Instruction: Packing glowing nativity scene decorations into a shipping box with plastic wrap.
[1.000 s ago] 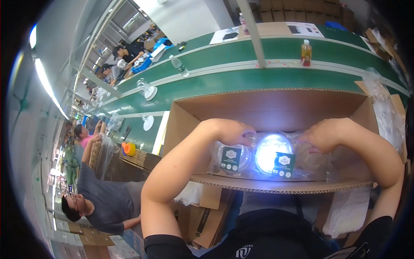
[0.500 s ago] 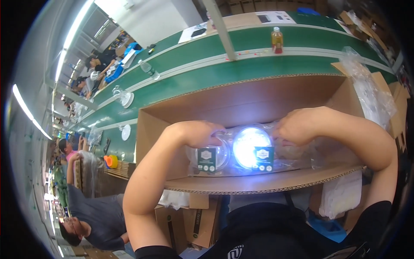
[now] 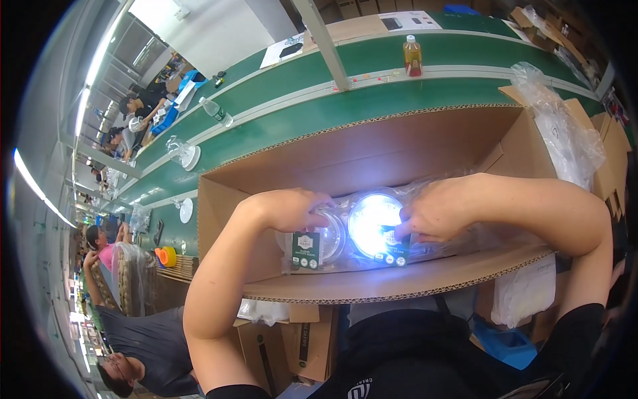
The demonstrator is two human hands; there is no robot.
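Both my hands reach into a long open cardboard box [image 3: 352,287]. Inside, a glowing round lamp [image 3: 369,226] shines white, with a green printed tag [image 3: 397,254] at its lower right edge. To its left lies an unlit clear round lamp [image 3: 332,245] with a similar green tag [image 3: 306,250]. My left hand [image 3: 297,207] is closed, its fingers bent over the unlit lamp's upper edge. My right hand [image 3: 438,211] is closed at the right edge of the glowing lamp, fingertips by the tag. Glare blurs that contact. Clear plastic wrap surrounds both lamps.
Beyond the box runs a green conveyor table [image 3: 266,126] with a drink bottle [image 3: 413,56], a clear water bottle [image 3: 216,112] and a clear lamp [image 3: 185,154]. Plastic bags [image 3: 565,136] hang at the box's right end. A co-worker [image 3: 149,339] is at lower left.
My right hand has moved left and down onto the glowing lamp's right edge near its tag. My left hand stays at the unlit lamp. The whole view has shifted slightly.
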